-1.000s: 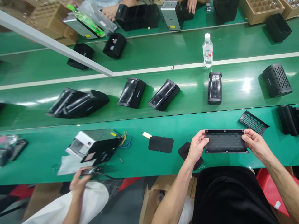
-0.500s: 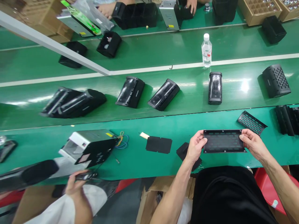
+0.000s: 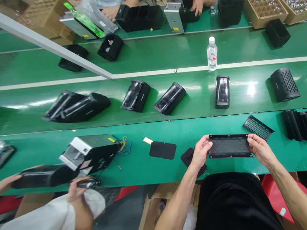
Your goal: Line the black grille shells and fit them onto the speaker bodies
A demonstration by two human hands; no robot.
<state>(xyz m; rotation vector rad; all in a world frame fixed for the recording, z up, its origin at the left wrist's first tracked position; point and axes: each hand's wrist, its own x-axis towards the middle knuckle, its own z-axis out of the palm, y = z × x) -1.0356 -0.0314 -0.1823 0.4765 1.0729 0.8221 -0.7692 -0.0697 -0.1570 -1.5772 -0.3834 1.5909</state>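
Between my two hands a black speaker grille panel (image 3: pixel 230 146) is held level above the green table, its inner side facing up. My left hand (image 3: pixel 201 150) pinches its left end with thumb and fingers. The right end is gripped by my right hand (image 3: pixel 260 147). A thin dark mesh sheet seems to lie over the slots, which show faintly through. Beside my left forearm lie dark mesh sheets (image 3: pixel 188 156), partly hidden by the arm. Another flat black sheet (image 3: pixel 163 150) rests farther left. Behind my right hand sits a slotted black grille (image 3: pixel 258 127).
Stacked black panels (image 3: pixel 292 125) stand at the right. Black speakers (image 3: pixel 222 92) and a water bottle (image 3: pixel 212 53) are on the green surface ahead. At left, a co-worker's hand (image 3: pixel 80 188) holds a dark tool near a metal-cased device (image 3: pixel 91 151). A red stool (image 3: pixel 275 195) is lower right.
At left, the co-worker's black speaker has moved right, toward the metal-cased device, and another hand now shows on it. My hands and the panel stay nearly still.
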